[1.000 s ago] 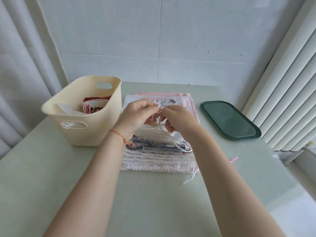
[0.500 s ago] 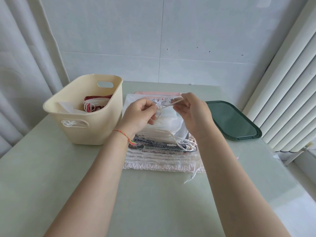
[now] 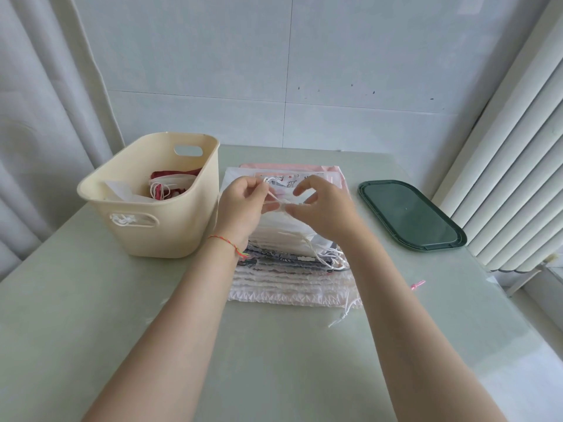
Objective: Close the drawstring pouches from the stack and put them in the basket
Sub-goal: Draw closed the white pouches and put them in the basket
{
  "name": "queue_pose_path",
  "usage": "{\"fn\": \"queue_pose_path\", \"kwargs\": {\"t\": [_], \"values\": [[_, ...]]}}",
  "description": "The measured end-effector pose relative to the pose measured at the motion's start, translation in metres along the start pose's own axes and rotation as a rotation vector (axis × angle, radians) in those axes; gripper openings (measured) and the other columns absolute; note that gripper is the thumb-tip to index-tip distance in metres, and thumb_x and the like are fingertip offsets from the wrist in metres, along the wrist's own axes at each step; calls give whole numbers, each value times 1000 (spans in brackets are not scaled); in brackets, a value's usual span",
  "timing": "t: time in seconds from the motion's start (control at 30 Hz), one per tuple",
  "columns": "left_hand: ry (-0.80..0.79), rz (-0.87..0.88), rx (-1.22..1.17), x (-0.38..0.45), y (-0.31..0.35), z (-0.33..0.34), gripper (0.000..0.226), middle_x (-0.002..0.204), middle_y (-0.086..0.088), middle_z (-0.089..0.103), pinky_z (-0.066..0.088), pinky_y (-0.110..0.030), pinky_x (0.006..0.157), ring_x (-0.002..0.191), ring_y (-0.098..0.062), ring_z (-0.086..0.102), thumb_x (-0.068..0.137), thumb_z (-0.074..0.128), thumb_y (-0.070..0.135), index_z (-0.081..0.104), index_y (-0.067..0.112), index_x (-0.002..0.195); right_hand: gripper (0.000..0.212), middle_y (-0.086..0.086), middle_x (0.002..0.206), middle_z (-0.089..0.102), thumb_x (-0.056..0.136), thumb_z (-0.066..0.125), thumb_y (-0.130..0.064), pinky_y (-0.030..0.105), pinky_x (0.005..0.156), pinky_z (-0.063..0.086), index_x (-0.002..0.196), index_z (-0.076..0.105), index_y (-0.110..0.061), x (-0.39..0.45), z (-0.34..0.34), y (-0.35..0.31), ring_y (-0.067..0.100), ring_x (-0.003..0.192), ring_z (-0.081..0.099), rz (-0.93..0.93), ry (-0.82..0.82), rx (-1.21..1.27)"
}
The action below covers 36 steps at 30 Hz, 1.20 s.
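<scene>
Pale green table (image 3: 91, 315) stands before a white tiled wall. At the left is the cream basket (image 3: 170, 226), with some closed pouches inside. Just beside it lies the stack of pouches (image 3: 292, 284). Above the stack, the left hand (image 3: 243, 205) pinches a white drawstring (image 3: 272, 194) between thumb and fingers. The right hand (image 3: 326, 208) is close to it and pinches the same string, with the other fingers loosely curled. At the right, well apart, lies a dark green lid (image 3: 411, 214).
</scene>
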<state>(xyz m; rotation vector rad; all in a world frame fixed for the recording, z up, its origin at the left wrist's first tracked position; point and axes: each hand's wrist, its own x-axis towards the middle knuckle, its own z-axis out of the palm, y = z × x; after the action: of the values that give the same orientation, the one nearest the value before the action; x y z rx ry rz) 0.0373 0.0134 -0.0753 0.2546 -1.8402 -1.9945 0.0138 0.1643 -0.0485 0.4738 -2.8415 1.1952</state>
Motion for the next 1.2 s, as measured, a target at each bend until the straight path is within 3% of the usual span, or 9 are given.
{"fn": "queue_pose_path", "kwargs": {"t": [0.13, 0.23, 0.43, 0.53, 0.67, 0.83, 0.97, 1.07, 1.2], "values": [[-152, -115, -394, -1, 8, -3, 13, 85, -8, 68, 56, -22, 69, 84, -18, 71, 101, 48, 4, 59, -2, 96, 16, -7, 65, 67, 89, 67, -37, 29, 78, 35, 89, 61, -21, -1, 1, -2, 11, 67, 65, -62, -11, -53], [-190, -219, -499, -2, 10, -5, 17, 81, 0, 66, 50, -17, 55, 80, -11, 71, 102, 45, 9, 58, 7, 92, 16, -7, 58, 58, 90, 66, -35, 27, 58, 35, 87, 59, -20, 2, 1, 1, 8, 51, 50, -66, 30, -54], [-133, -220, -316, -4, 12, -1, 24, 71, 1, 52, 24, -18, 40, 60, -8, 61, 101, 44, 5, 50, 13, 79, 12, -7, 62, 55, 89, 63, -37, 27, 75, 29, 82, 59, -28, 8, -6, 13, 3, 54, 44, -127, 139, -286], [-120, -207, -118, -3, 19, -2, 20, 56, 4, 39, 14, -21, 44, 44, -8, 46, 91, 54, 23, 48, 17, 73, 9, -7, 70, 60, 92, 61, -31, 35, 86, 48, 92, 68, -25, 8, -10, 14, 2, 59, 48, -143, 100, -346], [67, -83, 388, -6, 30, -14, 50, 36, 6, 40, 31, -30, 51, 44, -15, 41, 86, 49, 49, 60, 10, 57, 15, -2, 100, 70, 94, 58, -23, 32, 75, 48, 100, 71, -21, 9, -17, 19, 22, 104, 61, -80, 117, -399], [96, 98, 822, -9, 24, -12, 43, 64, -3, 65, 50, -33, 70, 75, -23, 63, 84, 51, 51, 70, 16, 69, 18, 1, 88, 69, 95, 55, -22, 30, 66, 42, 90, 71, -14, 10, -14, 16, 22, 76, 56, -68, 105, -440], [-191, 217, 828, -10, 17, -3, 21, 82, 11, 65, 46, -27, 77, 81, -12, 60, 77, 74, 43, 68, 29, 90, 19, -4, 73, 57, 95, 53, -21, 45, 101, 41, 90, 71, -15, 8, -11, 10, 18, 69, 49, -142, 177, -431], [-140, 250, 797, -10, 15, 0, 19, 77, 8, 61, 42, -25, 70, 79, -16, 60, 83, 73, 27, 62, 25, 98, 18, -6, 70, 57, 94, 54, -23, 48, 102, 43, 88, 70, -18, 9, -8, 10, 16, 66, 50, -169, 190, -436], [-180, 129, 798, -11, 23, 1, 29, 66, 10, 57, 37, -25, 64, 73, -16, 54, 90, 62, 43, 66, 14, 88, 17, -3, 74, 65, 94, 53, -25, 40, 91, 48, 88, 69, -20, 7, -3, 8, 16, 65, 53, -175, 190, -411]]}}
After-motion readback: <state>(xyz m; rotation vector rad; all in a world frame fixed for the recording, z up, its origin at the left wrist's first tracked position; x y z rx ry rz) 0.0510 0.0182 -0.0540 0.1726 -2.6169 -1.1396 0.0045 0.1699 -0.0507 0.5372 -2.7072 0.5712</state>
